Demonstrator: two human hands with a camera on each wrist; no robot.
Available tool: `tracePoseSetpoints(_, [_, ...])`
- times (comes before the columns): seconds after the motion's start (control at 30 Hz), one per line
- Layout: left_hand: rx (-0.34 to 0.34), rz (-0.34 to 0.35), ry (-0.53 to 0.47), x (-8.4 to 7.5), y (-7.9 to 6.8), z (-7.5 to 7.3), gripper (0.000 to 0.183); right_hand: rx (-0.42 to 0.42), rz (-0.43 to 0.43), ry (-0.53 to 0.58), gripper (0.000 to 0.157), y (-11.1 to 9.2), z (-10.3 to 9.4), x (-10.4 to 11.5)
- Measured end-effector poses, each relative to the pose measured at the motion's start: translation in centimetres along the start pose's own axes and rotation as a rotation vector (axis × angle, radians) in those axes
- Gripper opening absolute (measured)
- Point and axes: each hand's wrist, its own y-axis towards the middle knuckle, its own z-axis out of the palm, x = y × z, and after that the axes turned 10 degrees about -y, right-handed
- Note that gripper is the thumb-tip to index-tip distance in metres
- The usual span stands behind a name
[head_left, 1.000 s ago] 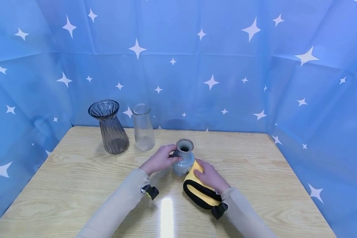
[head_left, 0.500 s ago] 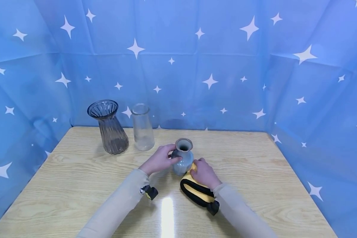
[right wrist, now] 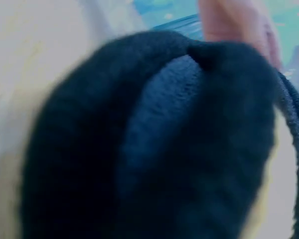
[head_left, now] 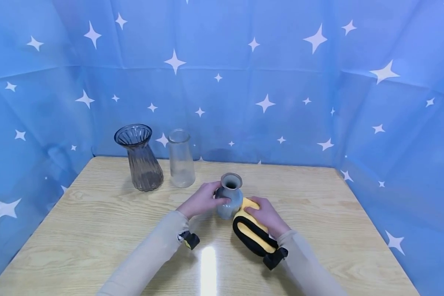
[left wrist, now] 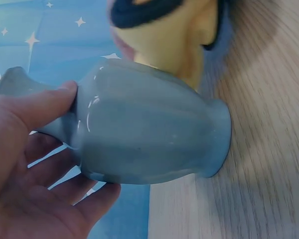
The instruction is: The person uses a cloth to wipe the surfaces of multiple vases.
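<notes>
A glossy grey-blue ceramic vase (head_left: 230,209) stands upright on the table, its round mouth facing up. My left hand (head_left: 202,199) holds it below the neck, thumb on the near side; in the left wrist view the thumb crosses the neck of the vase (left wrist: 149,124) and the other fingers curl underneath. On the vase's right, my right hand (head_left: 269,216) grips a folded yellow cloth with thick black edging (head_left: 245,212), bringing its yellow end against the vase's body. Blurred black edging of the cloth (right wrist: 89,109) fills most of the right wrist view, with the right hand (right wrist: 234,20) partly hidden behind it.
At the back left stand a tall smoky-grey ribbed glass vase (head_left: 144,164) and a clear glass vase (head_left: 181,164). The wooden table (head_left: 318,197) is enclosed by blue curtains (head_left: 222,53) printed with white stars.
My right hand and the cloth slid slightly left and closer along the vase, then back to the right. My left hand and the vase keep their place; the head view has shifted slightly.
</notes>
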Motion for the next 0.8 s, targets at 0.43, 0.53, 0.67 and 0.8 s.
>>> tracePoseSetpoints(0.43, [0.092, -0.01, -0.02, 0.1, -0.1, -0.3, 0.048, -0.221, -0.35, -0.488, 0.037, -1.2, -1.2, 3.7])
tracePoseSetpoints(0.53, [0.097, 0.015, 0.007, 0.0, -0.1, -0.3, 0.049, -0.24, -0.398, -0.561, 0.036, -1.4, -1.0, 4.6])
tracePoseSetpoints(0.67, [0.105, 0.04, 0.057, -0.3, -0.1, -0.2, 0.052, -0.204, -0.344, -0.503, 0.037, -1.6, -1.0, 5.2])
tracePoseSetpoints(0.8, [0.083, 0.043, 0.13, -0.4, -0.2, -0.1, 0.053, -0.096, -0.18, -0.136, 0.037, -1.6, -1.4, 5.3])
